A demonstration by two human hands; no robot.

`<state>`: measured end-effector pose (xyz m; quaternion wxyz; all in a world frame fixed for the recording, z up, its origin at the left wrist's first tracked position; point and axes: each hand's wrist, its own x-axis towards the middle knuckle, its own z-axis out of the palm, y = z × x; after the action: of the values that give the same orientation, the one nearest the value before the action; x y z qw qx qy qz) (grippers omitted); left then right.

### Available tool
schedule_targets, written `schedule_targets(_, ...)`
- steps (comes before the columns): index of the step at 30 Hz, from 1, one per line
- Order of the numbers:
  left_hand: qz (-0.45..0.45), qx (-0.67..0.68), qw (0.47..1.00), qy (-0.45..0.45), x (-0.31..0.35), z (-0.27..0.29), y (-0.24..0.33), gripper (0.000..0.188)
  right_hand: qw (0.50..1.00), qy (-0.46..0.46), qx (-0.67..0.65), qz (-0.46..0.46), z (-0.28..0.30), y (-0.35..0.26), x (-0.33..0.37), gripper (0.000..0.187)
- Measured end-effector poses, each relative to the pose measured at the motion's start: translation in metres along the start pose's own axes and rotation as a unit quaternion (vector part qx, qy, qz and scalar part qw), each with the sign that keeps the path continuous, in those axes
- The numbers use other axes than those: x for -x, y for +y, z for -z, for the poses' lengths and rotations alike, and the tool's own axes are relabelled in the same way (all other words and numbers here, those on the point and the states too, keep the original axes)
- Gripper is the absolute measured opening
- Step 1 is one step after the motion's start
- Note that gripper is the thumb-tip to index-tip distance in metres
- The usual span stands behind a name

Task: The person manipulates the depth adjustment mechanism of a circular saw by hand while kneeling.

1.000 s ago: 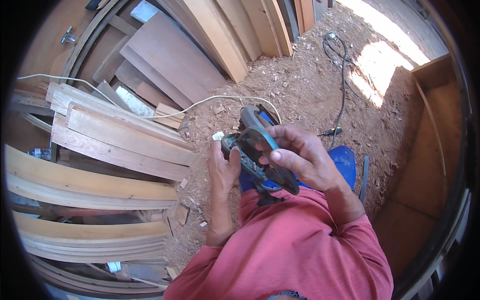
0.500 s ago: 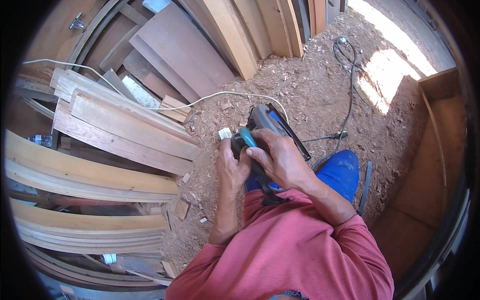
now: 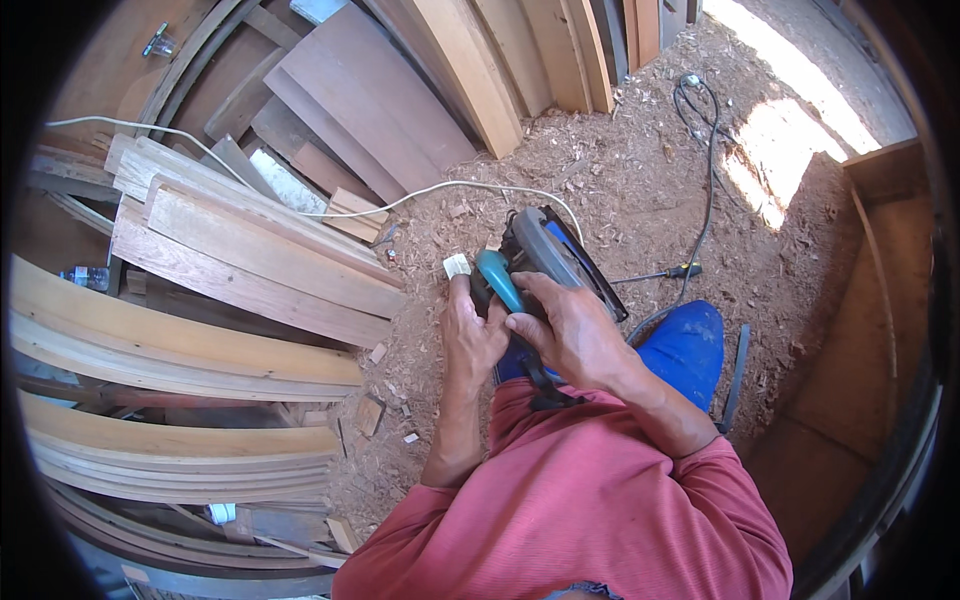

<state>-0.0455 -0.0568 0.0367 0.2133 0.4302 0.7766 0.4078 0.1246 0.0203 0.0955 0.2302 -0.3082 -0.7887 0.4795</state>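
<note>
A circular saw (image 3: 548, 245) with a grey curved guard, a dark body and a teal part (image 3: 497, 278) rests at my lap. My left hand (image 3: 470, 335) is closed on the near left side of the saw, its thumb and fingers against the dark housing. My right hand (image 3: 585, 325) bends over the saw from the right, thumb and forefinger gripping beside the teal part. Both palms hide part of the body. A small white label (image 3: 456, 265) shows just past my left fingertips. A black cord or strap (image 3: 545, 385) runs from the saw over my lap.
Stacked planks (image 3: 250, 255) and curved boards (image 3: 190, 340) fill the left side; more boards (image 3: 480, 60) lean at the back. A white cable (image 3: 440, 187) crosses the shavings. A dark cord (image 3: 712, 150), a screwdriver (image 3: 680, 271) and a wooden box (image 3: 850, 330) lie right.
My right fingers have slid slightly down and right, so more of the teal part shows. The whole scene has shifted slightly to the right. Both hands remain on the saw.
</note>
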Motion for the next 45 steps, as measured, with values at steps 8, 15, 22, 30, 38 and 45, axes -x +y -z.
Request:
schedule_targets(8,0.015,0.064,0.998,-0.002,0.002,-0.002,-0.017,0.042,0.999,-0.001,0.032,-0.023,-0.009,-0.002,0.002,0.048)
schedule_targets(15,0.01,0.074,0.997,-0.022,0.0,-0.001,-0.014,0.044,0.994,-0.02,0.077,-0.073,-0.01,-0.001,0.001,0.048)
schedule_targets(22,0.042,0.142,0.989,-0.028,0.002,-0.003,-0.016,0.036,0.993,0.014,0.091,-0.07,-0.016,-0.002,0.004,0.052)
schedule_targets(30,0.026,0.193,0.981,-0.015,0.003,-0.01,-0.017,0.035,0.996,0.02,0.064,-0.055,-0.021,0.007,0.005,0.05)
schedule_targets(38,0.008,0.182,0.983,-0.022,0.004,-0.009,-0.02,0.036,0.998,-0.005,0.026,-0.051,-0.015,0.006,0.008,0.058)
schedule_targets(45,0.0,0.255,0.966,-0.038,0.002,-0.013,-0.031,0.031,0.987,-0.145,0.018,-0.062,0.019,0.008,-0.001,0.067)
